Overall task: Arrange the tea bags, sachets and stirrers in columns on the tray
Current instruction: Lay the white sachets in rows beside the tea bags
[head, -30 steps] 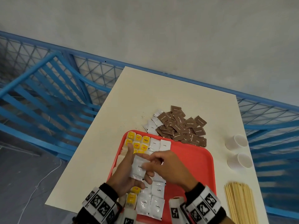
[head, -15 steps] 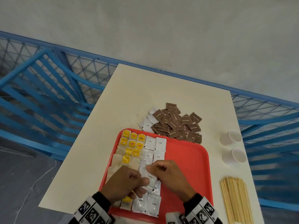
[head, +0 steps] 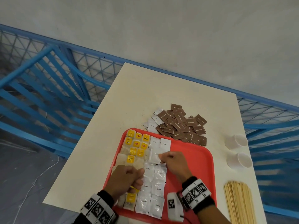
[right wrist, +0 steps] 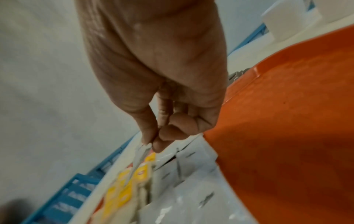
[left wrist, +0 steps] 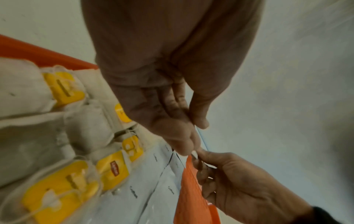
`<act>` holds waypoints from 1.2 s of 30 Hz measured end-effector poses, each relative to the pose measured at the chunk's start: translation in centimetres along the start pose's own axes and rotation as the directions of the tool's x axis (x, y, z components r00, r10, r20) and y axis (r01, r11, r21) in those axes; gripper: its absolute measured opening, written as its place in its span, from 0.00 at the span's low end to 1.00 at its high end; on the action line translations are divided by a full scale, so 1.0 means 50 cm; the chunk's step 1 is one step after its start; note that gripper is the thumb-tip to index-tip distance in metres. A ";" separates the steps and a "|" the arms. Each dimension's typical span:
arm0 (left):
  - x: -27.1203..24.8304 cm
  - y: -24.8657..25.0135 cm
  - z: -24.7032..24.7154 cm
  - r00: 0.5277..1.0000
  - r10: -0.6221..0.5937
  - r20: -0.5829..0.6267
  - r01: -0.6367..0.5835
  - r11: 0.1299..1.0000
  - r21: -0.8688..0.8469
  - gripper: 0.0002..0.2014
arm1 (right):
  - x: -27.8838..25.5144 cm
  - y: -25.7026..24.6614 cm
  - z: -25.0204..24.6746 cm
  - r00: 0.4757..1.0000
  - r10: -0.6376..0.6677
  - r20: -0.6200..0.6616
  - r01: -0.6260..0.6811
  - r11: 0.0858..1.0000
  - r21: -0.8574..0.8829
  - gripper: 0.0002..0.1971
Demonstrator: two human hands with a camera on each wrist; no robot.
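Change: the white sachet [head: 155, 157] passed from the left hand [head: 127, 178] to the right hand [head: 174, 162], now over the tray [head: 194, 167].
Fingers: right pinch the sachet; left curled, contents unclear.
Meaning: column gap likely being filled.
Waiting: brown sachets [head: 181, 125], stirrers [head: 239, 202] on the worktop [head: 145, 94].

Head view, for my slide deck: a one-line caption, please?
Right hand pinches a white coffee sachet over the red tray, beside columns of tea bags.

two paper cups [head: 236, 141], one red tray [head: 194, 159]
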State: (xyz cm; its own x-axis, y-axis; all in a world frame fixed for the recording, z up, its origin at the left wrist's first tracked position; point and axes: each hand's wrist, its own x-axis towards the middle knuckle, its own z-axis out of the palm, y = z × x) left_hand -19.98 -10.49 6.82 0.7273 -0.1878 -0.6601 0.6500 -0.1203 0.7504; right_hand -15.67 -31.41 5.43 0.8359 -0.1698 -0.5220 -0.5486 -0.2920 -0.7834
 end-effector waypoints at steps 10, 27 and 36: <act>-0.008 -0.009 -0.030 1.000 0.023 -0.009 -0.022 0.999 0.026 0.18 | 0.066 0.029 0.033 0.998 0.060 -0.021 -0.063 0.978 -0.198 0.21; 0.042 0.084 -0.090 0.965 0.250 -0.074 -0.199 0.891 0.407 0.16 | 0.145 -0.115 -0.012 0.984 -0.179 0.028 0.156 0.761 -0.630 0.11; 0.115 0.153 -0.120 0.890 0.410 -0.198 -0.300 0.855 0.424 0.15 | 0.287 -0.220 0.053 0.797 -0.169 0.579 0.593 0.039 -0.804 0.22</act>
State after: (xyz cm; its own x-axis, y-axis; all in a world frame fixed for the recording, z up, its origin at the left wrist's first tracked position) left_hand -9.51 -6.66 8.58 0.9577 -0.0239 -0.2868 0.2442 -0.4594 0.8540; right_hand 2.34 -28.13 5.66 0.7480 0.4593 -0.4791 0.4897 -0.8692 -0.0686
